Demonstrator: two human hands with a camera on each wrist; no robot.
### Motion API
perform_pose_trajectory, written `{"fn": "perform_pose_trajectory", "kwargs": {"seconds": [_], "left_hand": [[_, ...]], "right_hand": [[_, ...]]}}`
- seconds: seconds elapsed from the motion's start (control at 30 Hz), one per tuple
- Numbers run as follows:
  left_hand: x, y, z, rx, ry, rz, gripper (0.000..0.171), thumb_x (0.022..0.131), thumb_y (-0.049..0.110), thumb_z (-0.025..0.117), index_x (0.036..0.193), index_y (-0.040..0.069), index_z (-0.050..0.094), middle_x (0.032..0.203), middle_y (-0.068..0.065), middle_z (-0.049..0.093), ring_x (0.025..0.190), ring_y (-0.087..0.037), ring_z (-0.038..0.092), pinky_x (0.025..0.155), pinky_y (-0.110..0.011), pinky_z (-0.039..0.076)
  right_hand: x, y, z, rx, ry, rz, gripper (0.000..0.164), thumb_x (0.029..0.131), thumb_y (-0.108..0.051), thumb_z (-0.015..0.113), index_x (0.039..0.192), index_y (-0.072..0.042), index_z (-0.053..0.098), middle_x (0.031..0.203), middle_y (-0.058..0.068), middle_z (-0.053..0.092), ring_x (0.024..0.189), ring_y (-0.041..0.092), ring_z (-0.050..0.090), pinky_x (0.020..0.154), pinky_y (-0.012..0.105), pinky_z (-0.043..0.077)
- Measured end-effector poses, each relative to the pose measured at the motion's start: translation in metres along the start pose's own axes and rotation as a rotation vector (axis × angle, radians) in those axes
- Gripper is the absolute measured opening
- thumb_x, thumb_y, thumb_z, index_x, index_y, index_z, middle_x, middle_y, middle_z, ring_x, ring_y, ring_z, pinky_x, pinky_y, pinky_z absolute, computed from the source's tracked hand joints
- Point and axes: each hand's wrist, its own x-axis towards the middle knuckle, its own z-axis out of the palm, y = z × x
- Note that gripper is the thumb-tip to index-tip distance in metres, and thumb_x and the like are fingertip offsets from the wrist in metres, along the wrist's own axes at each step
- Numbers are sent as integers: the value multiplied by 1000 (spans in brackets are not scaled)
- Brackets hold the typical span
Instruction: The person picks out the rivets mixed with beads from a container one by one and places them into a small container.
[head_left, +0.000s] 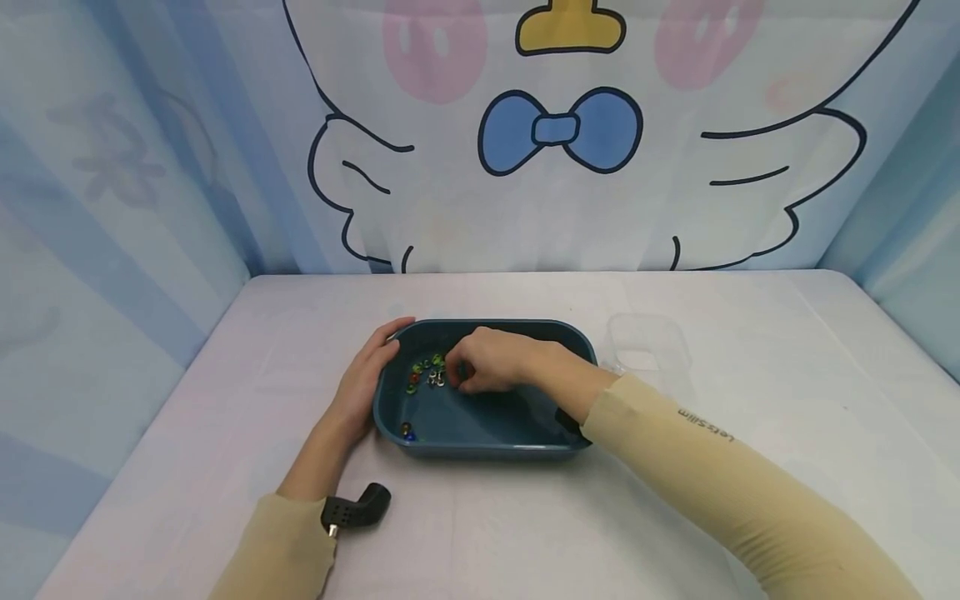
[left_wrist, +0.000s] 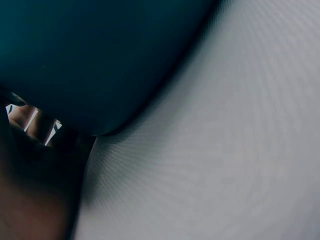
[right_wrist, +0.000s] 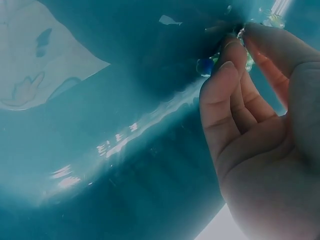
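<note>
A dark teal tray (head_left: 487, 425) sits on the table with several glass marbles (head_left: 414, 379) in green and orange inside it, toward its left. Close to these lie a few small silvery pieces (head_left: 436, 378). A blue marble (head_left: 408, 435) and an amber one rest in the near left corner. My left hand (head_left: 358, 385) holds the tray's left end, its thumb at the rim. Inside the tray, my right hand (head_left: 491, 360) has its fingertips drawn together beside the marbles; in the right wrist view they pinch a small shiny piece (right_wrist: 241, 34), mostly hidden by the fingers.
A clear plastic container (head_left: 648, 342) stands just right of the tray, behind the right forearm. White cloth covers the table (head_left: 465, 517). A printed curtain (head_left: 555, 217) hangs along the table's back edge, with blue-striped fabric at both sides.
</note>
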Motion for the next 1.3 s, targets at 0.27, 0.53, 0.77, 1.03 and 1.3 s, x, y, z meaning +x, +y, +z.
{"fn": "perform_pose_trajectory", "kwargs": {"seconds": [0.27, 0.53, 0.77, 1.03, 1.3], "left_hand": [[0, 0, 0, -6, 2, 2, 46, 111, 27, 28, 155, 17, 38, 158, -5, 37, 145, -23, 31, 120, -45, 17], [0, 0, 1, -2, 4, 10, 46, 110, 26, 29, 154, 17, 38, 157, -5, 38, 145, -22, 31, 120, -45, 17], [1, -1, 1, -5, 3, 22, 46, 110, 25, 29, 154, 16, 38, 156, -6, 39, 144, -23, 32, 119, -45, 18], [1, -1, 0, -12, 2, 24, 46, 110, 24, 28, 155, 15, 38, 156, -7, 38, 144, -23, 32, 119, -44, 19], [2, -2, 0, -3, 11, 17, 46, 110, 25, 28, 155, 16, 38, 157, -6, 38, 145, -23, 31, 119, -45, 18]], "right_hand": [[-1, -2, 1, -20, 6, 46, 5, 96, -13, 70, 101, -13, 71, 86, -3, 64, 75, 12, 59, 69, 27, 50], [-3, -2, -1, -29, 26, 63, 5, 95, -12, 70, 98, -9, 72, 86, -2, 65, 75, 11, 60, 71, 27, 51], [-2, -4, -3, -53, 19, 83, 4, 94, -12, 71, 93, -9, 72, 83, -3, 64, 72, 11, 60, 67, 27, 51], [-1, -3, -3, -57, -3, 84, 9, 94, -10, 71, 85, -10, 71, 77, -3, 63, 66, 10, 59, 62, 25, 49], [-1, -4, -2, -67, 33, 94, 9, 94, -10, 71, 85, -11, 72, 77, -3, 64, 66, 11, 61, 62, 26, 51]]}}
